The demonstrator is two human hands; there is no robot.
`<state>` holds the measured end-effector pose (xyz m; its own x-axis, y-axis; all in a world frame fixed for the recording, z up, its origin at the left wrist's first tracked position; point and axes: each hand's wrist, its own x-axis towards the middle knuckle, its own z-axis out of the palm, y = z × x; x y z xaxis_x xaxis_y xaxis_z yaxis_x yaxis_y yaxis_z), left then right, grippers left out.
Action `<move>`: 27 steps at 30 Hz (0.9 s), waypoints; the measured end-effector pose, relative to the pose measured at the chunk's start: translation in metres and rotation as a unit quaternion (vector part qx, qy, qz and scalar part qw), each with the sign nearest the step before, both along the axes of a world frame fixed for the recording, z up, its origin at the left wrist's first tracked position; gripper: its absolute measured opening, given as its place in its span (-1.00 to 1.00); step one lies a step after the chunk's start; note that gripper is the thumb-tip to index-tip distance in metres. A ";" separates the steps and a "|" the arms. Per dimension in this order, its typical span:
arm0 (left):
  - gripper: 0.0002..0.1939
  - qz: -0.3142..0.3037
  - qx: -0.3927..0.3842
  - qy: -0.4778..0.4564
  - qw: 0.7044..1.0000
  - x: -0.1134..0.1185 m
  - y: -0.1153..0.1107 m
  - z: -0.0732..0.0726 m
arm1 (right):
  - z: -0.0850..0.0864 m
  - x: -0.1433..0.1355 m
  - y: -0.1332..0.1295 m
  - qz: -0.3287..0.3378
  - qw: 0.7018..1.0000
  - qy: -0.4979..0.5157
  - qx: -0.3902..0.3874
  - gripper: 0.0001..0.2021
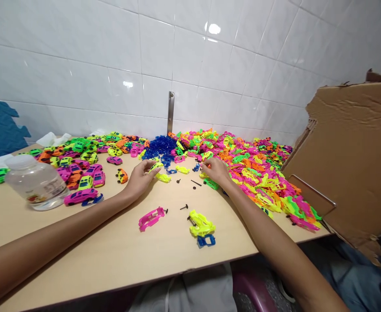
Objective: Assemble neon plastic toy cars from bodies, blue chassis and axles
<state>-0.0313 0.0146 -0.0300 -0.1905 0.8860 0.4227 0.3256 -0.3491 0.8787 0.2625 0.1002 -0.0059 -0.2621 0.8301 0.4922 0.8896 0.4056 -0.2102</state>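
My left hand (141, 177) is closed around a yellow toy car (157, 166) with dark windows. Below that car, a yellow car shell (163, 177) lies on the table. My right hand (216, 170) reaches to the near edge of the parts heap, fingers bent together; whatever they pinch is too small to name. Close to its fingertips are a blue plastic insert (196, 167) and a green car shell (211, 184). Between my hands lie a black axle (196, 183), a small wheel (194, 188) and another wheel piece (178, 181).
Nearer me lie a pink car shell (151, 219), yellow shells (201, 223) and a blue insert (206, 241). Car shells (252, 173) heap at right, blue inserts (161, 148) at centre back, toy cars (86, 182) at left. A clear jar (36, 182) and cardboard box (353, 160) flank them.
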 end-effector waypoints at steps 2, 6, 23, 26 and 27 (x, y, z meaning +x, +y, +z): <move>-0.52 -0.002 0.001 0.012 1.000 0.000 -0.001 0.001 | 0.000 0.003 0.002 -0.013 1.000 0.009 0.001 -0.76; -0.54 -0.010 0.017 0.029 0.999 0.001 -0.004 0.003 | -0.001 0.007 0.004 -0.032 0.999 0.025 -0.004 -0.78; -0.54 -0.026 0.027 0.042 0.998 0.008 -0.013 0.011 | 0.001 -0.001 -0.002 0.017 1.000 0.026 0.004 -0.74; -0.51 -0.023 0.024 0.048 0.998 0.006 -0.010 0.009 | 0.000 0.000 -0.002 0.025 0.999 0.025 0.002 -0.75; -0.50 -0.020 0.022 0.045 0.999 0.005 -0.008 0.007 | 0.000 0.000 -0.002 0.028 0.999 0.026 0.002 -0.76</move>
